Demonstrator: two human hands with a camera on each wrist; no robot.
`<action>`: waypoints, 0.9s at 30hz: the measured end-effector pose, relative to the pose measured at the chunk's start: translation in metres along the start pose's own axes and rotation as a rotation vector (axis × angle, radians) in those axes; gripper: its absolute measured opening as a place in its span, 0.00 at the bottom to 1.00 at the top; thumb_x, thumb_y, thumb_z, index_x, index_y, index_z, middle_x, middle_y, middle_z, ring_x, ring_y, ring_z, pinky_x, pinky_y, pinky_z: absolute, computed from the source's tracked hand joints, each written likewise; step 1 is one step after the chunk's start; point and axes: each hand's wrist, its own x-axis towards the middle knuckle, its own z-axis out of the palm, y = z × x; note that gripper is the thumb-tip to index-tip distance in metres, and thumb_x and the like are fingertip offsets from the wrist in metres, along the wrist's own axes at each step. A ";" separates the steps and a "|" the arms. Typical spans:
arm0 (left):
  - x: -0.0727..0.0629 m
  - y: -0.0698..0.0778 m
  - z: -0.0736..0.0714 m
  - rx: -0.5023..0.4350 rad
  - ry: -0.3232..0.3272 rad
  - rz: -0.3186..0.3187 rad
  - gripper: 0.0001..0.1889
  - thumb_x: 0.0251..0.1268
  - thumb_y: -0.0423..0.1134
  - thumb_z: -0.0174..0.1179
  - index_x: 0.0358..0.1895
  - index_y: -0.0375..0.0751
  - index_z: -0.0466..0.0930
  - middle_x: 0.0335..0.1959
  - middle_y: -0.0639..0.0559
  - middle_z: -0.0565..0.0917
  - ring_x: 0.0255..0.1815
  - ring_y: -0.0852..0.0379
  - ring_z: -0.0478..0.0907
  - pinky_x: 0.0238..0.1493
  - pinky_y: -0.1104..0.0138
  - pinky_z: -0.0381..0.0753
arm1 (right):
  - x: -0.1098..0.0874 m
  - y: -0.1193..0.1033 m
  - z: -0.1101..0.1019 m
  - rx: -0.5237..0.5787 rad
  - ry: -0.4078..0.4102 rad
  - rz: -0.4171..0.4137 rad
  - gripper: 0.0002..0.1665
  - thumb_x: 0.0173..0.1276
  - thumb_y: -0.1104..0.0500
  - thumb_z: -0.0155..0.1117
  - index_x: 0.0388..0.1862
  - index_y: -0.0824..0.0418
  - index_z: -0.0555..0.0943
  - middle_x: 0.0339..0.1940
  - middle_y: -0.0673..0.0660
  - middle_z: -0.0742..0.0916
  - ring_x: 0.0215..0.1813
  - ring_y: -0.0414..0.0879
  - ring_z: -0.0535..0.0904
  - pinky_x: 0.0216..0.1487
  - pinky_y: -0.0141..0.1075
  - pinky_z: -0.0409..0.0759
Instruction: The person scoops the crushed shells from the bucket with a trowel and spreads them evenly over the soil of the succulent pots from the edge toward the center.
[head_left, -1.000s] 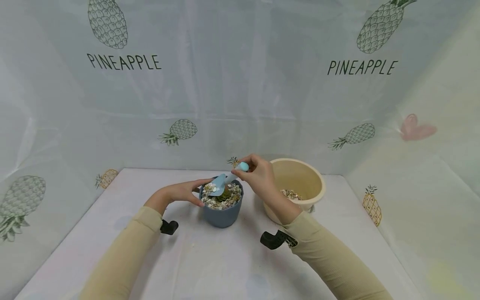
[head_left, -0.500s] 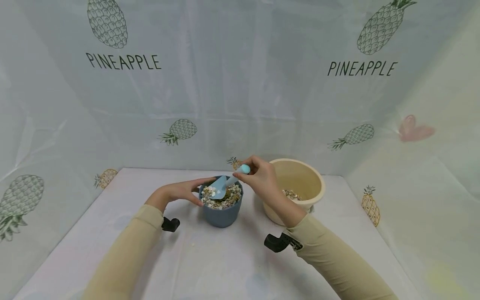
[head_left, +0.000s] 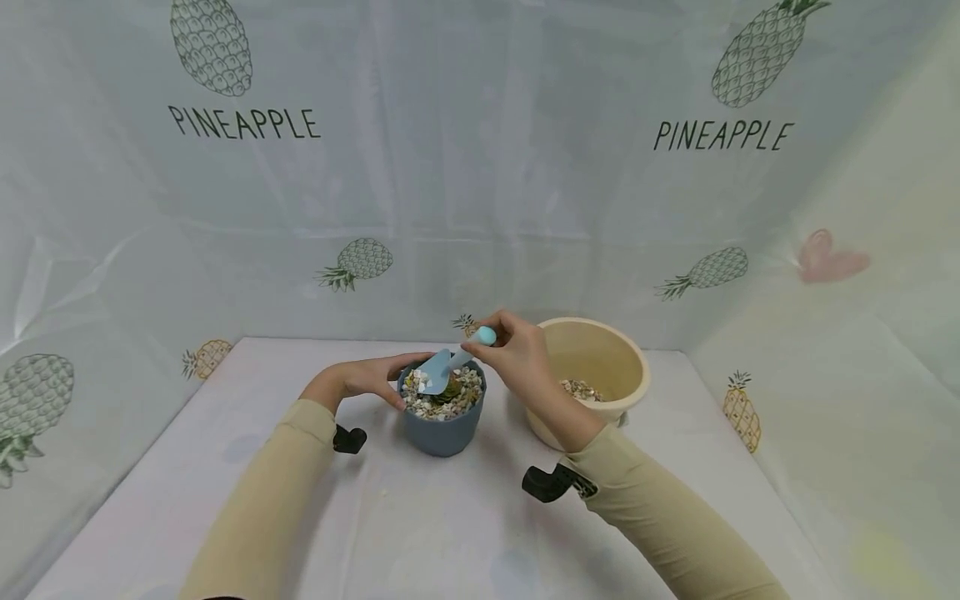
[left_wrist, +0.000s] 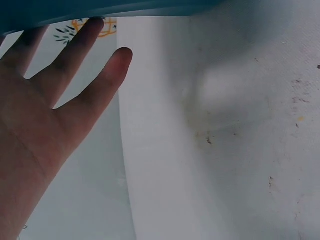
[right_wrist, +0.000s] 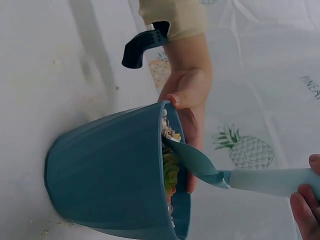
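Note:
A blue flowerpot [head_left: 442, 435] stands on the table, filled with pale pebbles [head_left: 431, 408] around a small green succulent [right_wrist: 170, 172]. My left hand [head_left: 367, 378] grips the pot's left side, thumb at the near rim and fingers reaching along the far side. In the left wrist view, the fingers [left_wrist: 75, 60] meet the pot's wall, the rest of the pot out of frame. Between thumb and fingers, my right hand [head_left: 517, 348] pinches the handle of a light blue trowel [right_wrist: 197, 162]. Its blade tilts down onto the pebbles beside the succulent, inside the rim.
Right of the flowerpot, behind my right forearm, stands a larger cream pot [head_left: 633, 379] with some pebbles [head_left: 581, 390] at its bottom. A pineapple-print sheet [head_left: 480, 183] rises behind the table [head_left: 435, 533]. Small crumbs lie on the tabletop.
The trowel dipped slightly toward me and right, covering the succulent, then moved back left, showing it again. My left forearm has shifted a little right; the left hand stays on the flowerpot.

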 end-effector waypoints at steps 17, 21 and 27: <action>-0.008 0.008 0.015 0.011 0.165 -0.086 0.55 0.52 0.40 0.75 0.79 0.60 0.47 0.78 0.46 0.48 0.76 0.40 0.44 0.69 0.38 0.47 | 0.002 0.001 -0.001 -0.007 0.013 -0.059 0.14 0.59 0.60 0.75 0.42 0.62 0.82 0.33 0.52 0.84 0.32 0.45 0.78 0.32 0.36 0.79; -0.010 0.009 0.019 0.017 0.192 -0.095 0.54 0.53 0.42 0.74 0.79 0.62 0.47 0.79 0.47 0.46 0.77 0.39 0.43 0.68 0.37 0.47 | 0.000 0.000 -0.001 -0.014 0.015 -0.071 0.13 0.59 0.60 0.75 0.41 0.59 0.82 0.33 0.51 0.84 0.31 0.44 0.78 0.32 0.35 0.79; -0.013 0.004 0.023 0.022 0.208 -0.074 0.53 0.55 0.44 0.73 0.79 0.61 0.46 0.79 0.46 0.46 0.76 0.36 0.46 0.66 0.36 0.50 | -0.002 0.000 -0.002 -0.014 0.009 -0.084 0.14 0.59 0.61 0.75 0.42 0.60 0.82 0.34 0.52 0.85 0.32 0.44 0.80 0.33 0.35 0.80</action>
